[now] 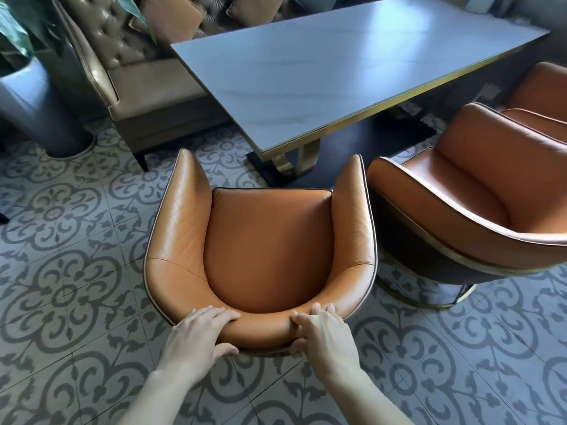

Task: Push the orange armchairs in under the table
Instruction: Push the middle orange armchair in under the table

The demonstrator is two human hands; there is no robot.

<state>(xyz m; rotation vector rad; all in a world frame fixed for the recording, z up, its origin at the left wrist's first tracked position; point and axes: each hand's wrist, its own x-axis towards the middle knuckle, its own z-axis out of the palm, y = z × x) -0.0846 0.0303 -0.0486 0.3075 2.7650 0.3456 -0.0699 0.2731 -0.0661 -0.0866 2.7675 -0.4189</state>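
Observation:
An orange leather armchair [267,240] stands right in front of me, its open side facing the near corner of the long white-topped table [322,72] with a gold edge. My left hand [196,335] and my right hand [325,332] both grip the top of its curved backrest, fingers over the rim, thumbs behind. A second orange armchair [466,191] stands to the right, turned at an angle, apart from the table. A third orange armchair [540,96] shows partly at the far right edge.
A tufted brown leather sofa [129,72] runs along the table's far side. A grey planter [40,108] with green leaves stands at the left. The table's gold legs on a black base [303,161] lie just beyond the held chair. Patterned floor tiles [67,286] surround everything.

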